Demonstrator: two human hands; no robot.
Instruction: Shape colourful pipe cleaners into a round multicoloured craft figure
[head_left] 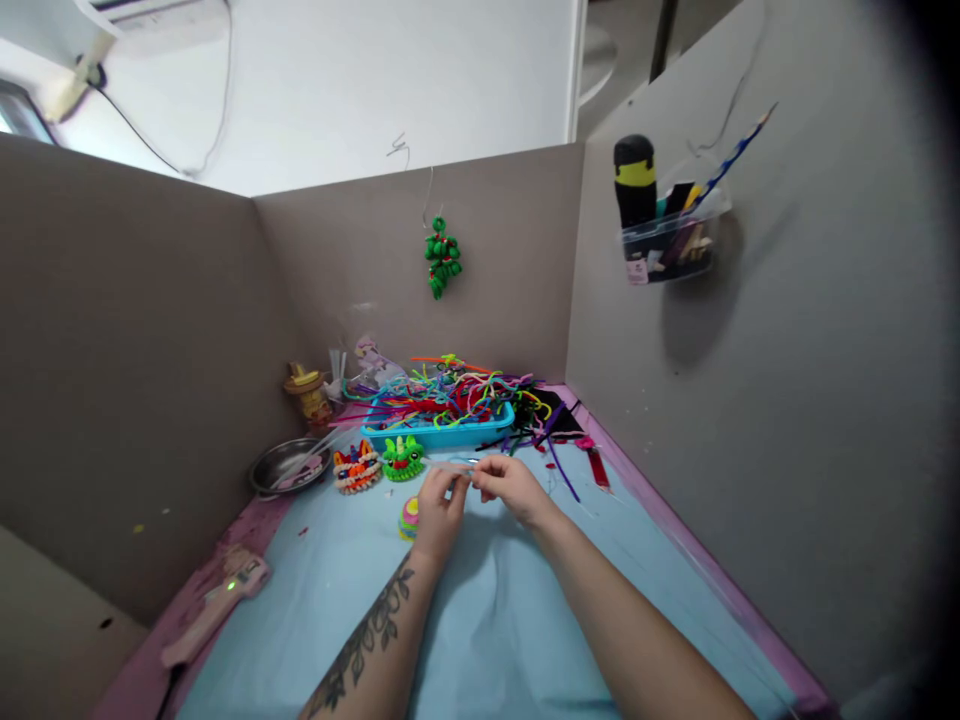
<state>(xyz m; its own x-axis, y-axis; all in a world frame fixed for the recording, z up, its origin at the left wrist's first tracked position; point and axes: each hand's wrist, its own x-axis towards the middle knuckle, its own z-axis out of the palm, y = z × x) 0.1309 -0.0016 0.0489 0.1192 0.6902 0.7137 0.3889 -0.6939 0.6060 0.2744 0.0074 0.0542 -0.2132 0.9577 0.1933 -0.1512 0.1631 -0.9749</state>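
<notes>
Hands: two, left (441, 505) and right (517, 490), nearly touching, fingertips pinched on one thin pale strip (448, 467); fine detail too small to tell. Strip lies at the fingertips, one end pointing left past the left hand. Beside left hand: one multicoloured round piece (409, 518). Beyond, on worktop (330, 610): two fuzzy figures, one orange (357, 468), one green (403, 459); one blue tray (439, 438), heaped with uncounted coloured stems (457, 398). Far left: one metal bowl (262, 478), one glue gun (214, 612).
</notes>
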